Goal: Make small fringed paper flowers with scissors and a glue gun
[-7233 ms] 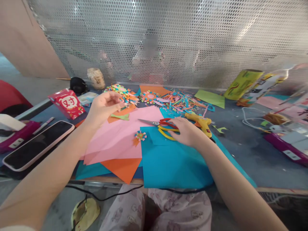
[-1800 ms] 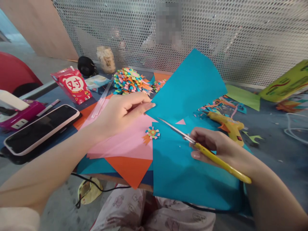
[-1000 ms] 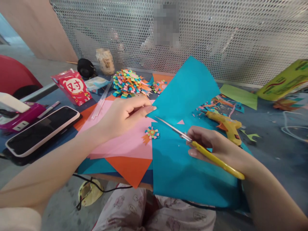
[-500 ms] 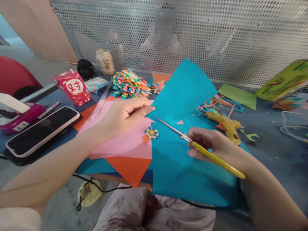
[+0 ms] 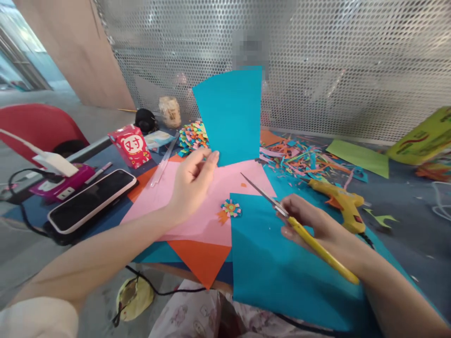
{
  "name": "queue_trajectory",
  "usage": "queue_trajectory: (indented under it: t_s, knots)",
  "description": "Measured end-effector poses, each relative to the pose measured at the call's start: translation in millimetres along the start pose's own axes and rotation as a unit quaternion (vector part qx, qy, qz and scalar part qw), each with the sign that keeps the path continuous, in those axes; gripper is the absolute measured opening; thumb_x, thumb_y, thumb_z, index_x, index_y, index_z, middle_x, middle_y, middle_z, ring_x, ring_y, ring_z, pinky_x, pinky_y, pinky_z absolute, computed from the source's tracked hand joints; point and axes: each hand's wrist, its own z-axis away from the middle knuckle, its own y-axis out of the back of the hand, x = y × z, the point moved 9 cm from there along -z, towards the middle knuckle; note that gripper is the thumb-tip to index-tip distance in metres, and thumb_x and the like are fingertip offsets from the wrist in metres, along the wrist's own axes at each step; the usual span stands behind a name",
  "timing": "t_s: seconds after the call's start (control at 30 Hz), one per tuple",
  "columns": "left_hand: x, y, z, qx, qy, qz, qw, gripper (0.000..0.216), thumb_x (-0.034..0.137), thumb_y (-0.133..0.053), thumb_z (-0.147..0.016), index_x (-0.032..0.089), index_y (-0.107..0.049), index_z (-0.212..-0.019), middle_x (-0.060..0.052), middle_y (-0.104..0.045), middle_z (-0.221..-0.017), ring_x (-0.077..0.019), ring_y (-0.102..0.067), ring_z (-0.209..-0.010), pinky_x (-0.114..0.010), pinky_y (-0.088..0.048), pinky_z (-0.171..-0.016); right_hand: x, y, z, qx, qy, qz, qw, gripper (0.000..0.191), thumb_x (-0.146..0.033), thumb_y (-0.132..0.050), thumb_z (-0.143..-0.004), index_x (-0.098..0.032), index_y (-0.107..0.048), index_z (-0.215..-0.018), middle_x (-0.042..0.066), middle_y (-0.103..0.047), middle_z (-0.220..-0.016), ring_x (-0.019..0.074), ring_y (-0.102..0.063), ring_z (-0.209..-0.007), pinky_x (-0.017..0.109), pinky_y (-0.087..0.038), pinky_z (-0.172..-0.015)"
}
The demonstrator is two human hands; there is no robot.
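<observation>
My left hand [image 5: 195,180] pinches the lower left corner of a blue sheet of paper [image 5: 234,117], which stands upright above the table. Between the fingers of my right hand [image 5: 306,218] lies a pair of yellow-handled scissors [image 5: 317,246], blades together and pointing to the upper left, apart from the raised sheet. Below both hands are pink paper [image 5: 204,220] and a larger blue sheet [image 5: 282,267]. A small paper flower [image 5: 231,208] rests where these two meet. Part of a multicoloured paper-strip ball [image 5: 192,136] shows behind the raised sheet.
A yellow glue gun [image 5: 338,202] lies right of the scissors, with paper scraps [image 5: 296,157] behind it. On the left are a phone [image 5: 93,199], a purple power strip [image 5: 65,180] and a red box [image 5: 130,145]. A perforated metal panel [image 5: 299,98] borders the back.
My left hand has turned the blue sheet from leaning right to upright, uncovering the scraps and more pink paper. The scissors stay in my right hand. The view has shifted slightly.
</observation>
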Motion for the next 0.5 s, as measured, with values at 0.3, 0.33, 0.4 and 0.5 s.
queue_trajectory:
  t_s: [0.3,0.33,0.4,0.5]
  knots:
    - [-16,-35,25,-0.074,0.061,0.076,0.992,0.031,0.045,-0.058,-0.088,0.022,-0.049,-0.070,0.010,-0.026,-0.046,-0.0063,-0.023,-0.038,-0.024,-0.017,-0.037,0,-7,-6,0.020,-0.026,-0.023,0.999,0.035,-0.058,-0.051,-0.081,-0.024,-0.042,-0.083,0.000,-0.045,-0.074,0.0165,-0.042,-0.063,0.032,-0.040,-0.055]
    - [-16,-37,27,-0.086,0.066,0.076,0.991,0.030,0.045,-0.059,-0.088,0.021,-0.051,-0.072,0.010,-0.027,-0.045,-0.0062,-0.023,-0.038,-0.024,-0.017,-0.037,1,-6,-5,0.020,-0.024,-0.035,0.999,0.037,-0.059,-0.051,-0.082,-0.024,-0.042,-0.084,0.000,-0.045,-0.074,0.0165,-0.042,-0.063,0.031,-0.041,-0.056]
    - [-15,-40,29,-0.098,0.071,0.071,0.990,0.027,0.043,-0.061,-0.087,0.021,-0.055,-0.073,0.010,-0.028,-0.044,-0.0062,-0.024,-0.038,-0.024,-0.019,-0.037,2,-5,-3,0.023,-0.018,-0.055,0.998,0.039,-0.062,-0.051,-0.082,-0.024,-0.044,-0.085,0.001,-0.047,-0.076,0.0168,-0.045,-0.066,0.031,-0.042,-0.057]
    - [-11,-37,28,-0.081,0.060,0.061,0.993,0.027,0.040,-0.064,-0.084,0.020,-0.056,-0.069,0.009,-0.029,-0.042,-0.0060,-0.026,-0.038,-0.024,-0.020,-0.038,3,-4,-2,0.023,-0.014,-0.074,0.997,0.043,-0.065,-0.051,-0.081,-0.023,-0.046,-0.088,0.002,-0.050,-0.080,0.0171,-0.048,-0.069,0.030,-0.044,-0.060]
